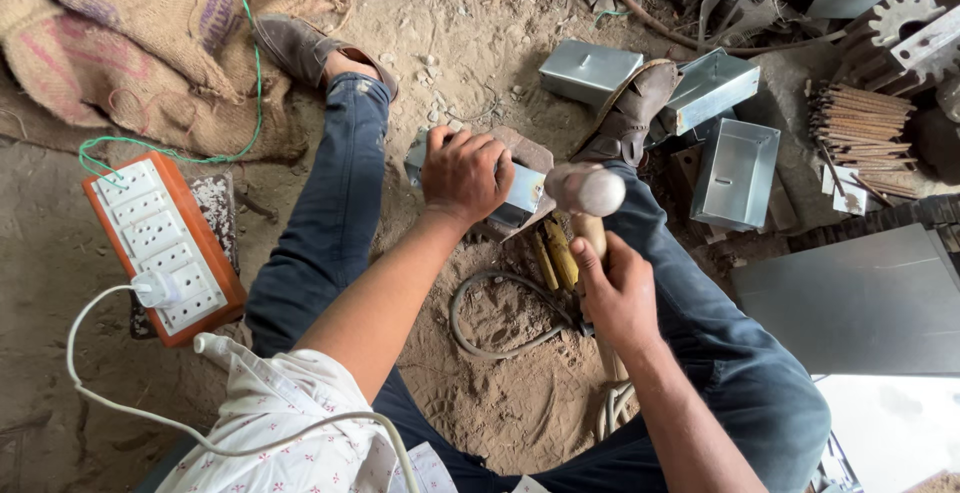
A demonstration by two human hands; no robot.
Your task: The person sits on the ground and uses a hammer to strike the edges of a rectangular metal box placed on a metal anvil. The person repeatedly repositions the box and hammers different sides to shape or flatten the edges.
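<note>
I sit on sandy ground with my legs spread. My left hand (pixel 465 175) grips a small open sheet-metal box (pixel 524 191), holding it on a block between my knees. My right hand (pixel 615 293) is closed around the wooden handle of a mallet (pixel 586 193), whose rounded head hovers just right of the box. The box is partly hidden under my left hand.
Three more metal boxes lie by my right foot: (pixel 588 69), (pixel 712 86), (pixel 738 173). An orange-edged socket board (pixel 160 243) with white plugs and cable sits at left. Burlap sacks (pixel 130 43), a bundle of rods (pixel 860 128), a flat metal sheet (pixel 860 303) and a hose loop (pixel 490 313) surround me.
</note>
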